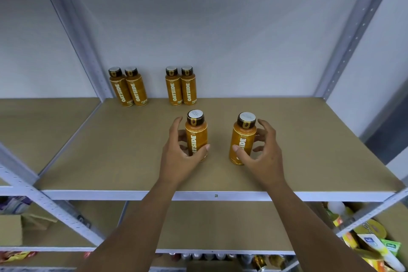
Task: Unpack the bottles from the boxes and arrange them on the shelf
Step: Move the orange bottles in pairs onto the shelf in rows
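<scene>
Six Oatside bottles stand on the shelf board, all upright, labels out. Count: two in hand, four parked.

- **Left grip**: wrapped on the left-hand bottle, thumb across the label, fingers behind the body.
- **Right grip**: cups the right-hand bottle, thumb tip on the label, fingers curled round the far side. It looks looser; how firmly it clamps, can't tell.
- **Held bottles:** both appear to sit on the board, apart from each other, with bare board between the two grips.
- **Parked bottles:** against the back wall, beyond the left grip. The nearer pair is straight ahead of it, touching side by side. The far pair is further off to that grip's left, also touching.

Step in hand, my read: setting down a third pair. To do it well:
- Slide both bottles away from the grips to the back wall, right of the nearer pair.
- Match the gap already left between the parked pairs.
- Close the two bottles together till they touch, labels forward.
- Hold low on the body; tall narrow bottles likely tip if shoved at the cap.
- Let go only once the bases sit flat.

Other counts: two hands, two bare forearms. On the lower shelf below the grips there is one cardboard box to the left and mixed packets to the right, too jumbled to count.
</scene>
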`<control>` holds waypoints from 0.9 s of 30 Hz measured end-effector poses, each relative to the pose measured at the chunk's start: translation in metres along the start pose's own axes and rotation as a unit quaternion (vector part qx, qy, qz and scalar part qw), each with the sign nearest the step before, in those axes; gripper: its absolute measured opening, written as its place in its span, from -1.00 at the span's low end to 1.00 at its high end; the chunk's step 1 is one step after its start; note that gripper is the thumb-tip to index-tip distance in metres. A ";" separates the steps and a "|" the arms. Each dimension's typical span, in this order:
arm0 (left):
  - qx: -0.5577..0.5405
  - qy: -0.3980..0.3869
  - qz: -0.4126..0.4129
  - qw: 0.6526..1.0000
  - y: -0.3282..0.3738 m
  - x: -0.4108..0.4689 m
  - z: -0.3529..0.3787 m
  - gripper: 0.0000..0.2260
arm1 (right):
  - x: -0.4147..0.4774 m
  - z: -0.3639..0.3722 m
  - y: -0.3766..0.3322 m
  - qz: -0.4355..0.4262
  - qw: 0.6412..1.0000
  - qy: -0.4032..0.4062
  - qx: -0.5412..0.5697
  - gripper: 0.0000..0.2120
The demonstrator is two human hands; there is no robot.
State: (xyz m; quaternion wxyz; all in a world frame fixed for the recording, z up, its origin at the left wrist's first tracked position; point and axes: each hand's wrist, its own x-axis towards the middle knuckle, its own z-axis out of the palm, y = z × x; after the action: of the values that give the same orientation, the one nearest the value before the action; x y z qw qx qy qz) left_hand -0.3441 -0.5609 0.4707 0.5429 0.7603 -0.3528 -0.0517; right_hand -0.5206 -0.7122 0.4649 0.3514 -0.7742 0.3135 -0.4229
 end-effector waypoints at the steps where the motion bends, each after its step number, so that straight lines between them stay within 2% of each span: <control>1: 0.004 0.001 0.004 1.000 -0.001 0.000 0.000 -0.08 | 0.000 0.000 0.000 -0.001 1.000 0.000 -0.002 -0.10; 15: 0.013 -0.002 0.023 1.000 -0.002 -0.005 0.001 -0.16 | -0.002 0.001 0.003 -0.016 1.000 -0.003 -0.013 -0.21; 27: 0.050 -0.053 0.058 0.996 -0.001 -0.009 0.005 -0.13 | -0.004 0.002 0.001 -0.037 0.998 -0.057 -0.017 -0.23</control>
State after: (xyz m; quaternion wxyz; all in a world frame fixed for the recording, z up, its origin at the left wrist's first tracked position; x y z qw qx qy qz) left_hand -0.3525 -0.5591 0.4655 0.4870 0.7610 -0.4265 -0.0430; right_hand -0.5209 -0.7086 0.4617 0.3401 -0.8139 0.2711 -0.3852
